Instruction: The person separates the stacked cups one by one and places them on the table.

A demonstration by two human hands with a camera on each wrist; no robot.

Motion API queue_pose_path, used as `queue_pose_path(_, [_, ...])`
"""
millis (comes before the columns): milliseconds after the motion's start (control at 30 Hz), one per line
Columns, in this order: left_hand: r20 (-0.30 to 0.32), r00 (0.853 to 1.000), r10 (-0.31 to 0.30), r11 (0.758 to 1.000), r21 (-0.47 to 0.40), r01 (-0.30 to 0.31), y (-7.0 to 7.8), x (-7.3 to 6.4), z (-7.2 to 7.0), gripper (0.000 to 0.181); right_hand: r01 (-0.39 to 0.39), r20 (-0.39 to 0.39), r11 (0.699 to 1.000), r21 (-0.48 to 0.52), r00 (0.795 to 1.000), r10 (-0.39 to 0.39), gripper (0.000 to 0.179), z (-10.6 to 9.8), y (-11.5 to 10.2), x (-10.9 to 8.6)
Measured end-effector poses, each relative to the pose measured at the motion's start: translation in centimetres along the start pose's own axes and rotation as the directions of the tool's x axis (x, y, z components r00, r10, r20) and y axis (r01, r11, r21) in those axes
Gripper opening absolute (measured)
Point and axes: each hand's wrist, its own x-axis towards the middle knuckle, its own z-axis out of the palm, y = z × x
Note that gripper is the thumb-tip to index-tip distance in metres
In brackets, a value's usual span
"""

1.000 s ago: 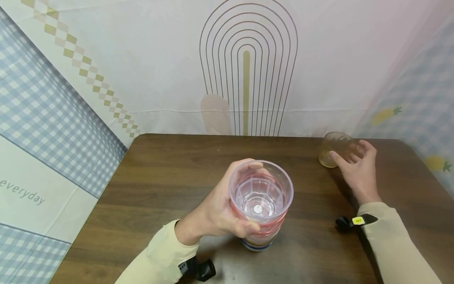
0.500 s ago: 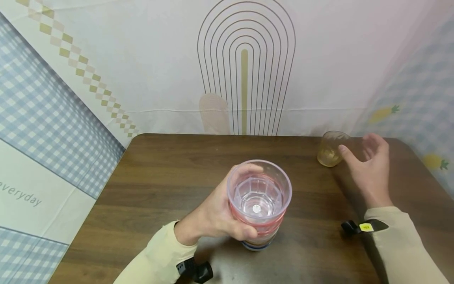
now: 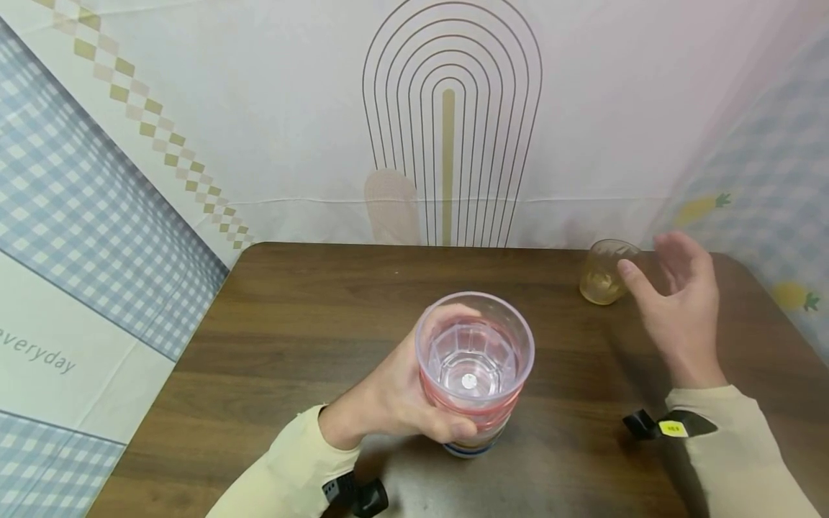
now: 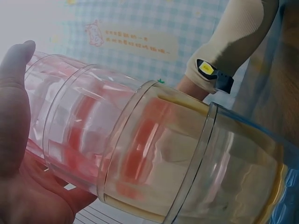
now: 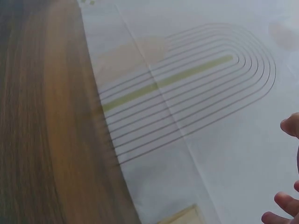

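Note:
My left hand point(image 3: 414, 396) grips a stack of nested clear plastic cups point(image 3: 495, 414) over the middle of the table, the open mouth facing up. The left wrist view shows the stack's point(image 4: 154, 149) pinkish cups near the thumb, amber-tinted ones further along and a blue one at the far end. At the back right, a single amber cup point(image 3: 599, 280) stands upright on the table. My right hand point(image 3: 686, 316) hovers just right of that cup, fingers spread and relaxed, its thumb tip overlapping the cup's edge in the head view. Right fingers point(image 5: 287, 203) show at that wrist view's edge.
The brown wooden table point(image 3: 311, 302) has its back edge against a white cloth point(image 3: 291, 129) printed with arches. Blue checked cloth point(image 3: 97, 165) hangs at the left, and another checked cloth point(image 3: 784, 180) at the right.
My right hand has let go of the amber cup and drawn back to the right, its fingers opening. The cup stays at the back right. My left hand still holds the stack in place.

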Motion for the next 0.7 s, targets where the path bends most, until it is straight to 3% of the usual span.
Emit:
queue_pose_path(433, [0.002,1.0,0.015,0.999,0.041,-0.015,0.1,-0.6,-0.9,0.099,0.132,0.072,0.969,0.21,0.986,-0.15,0.058,1.1,-2.8,-2.0])
queue_pose_path(700, [0.002,1.0,0.029,0.999,0.044,-0.029,0.0,-0.9,-1.3,0.098,0.231,0.151,0.97,0.076,0.959,-0.24,0.064,1.3,-3.3,-2.7])
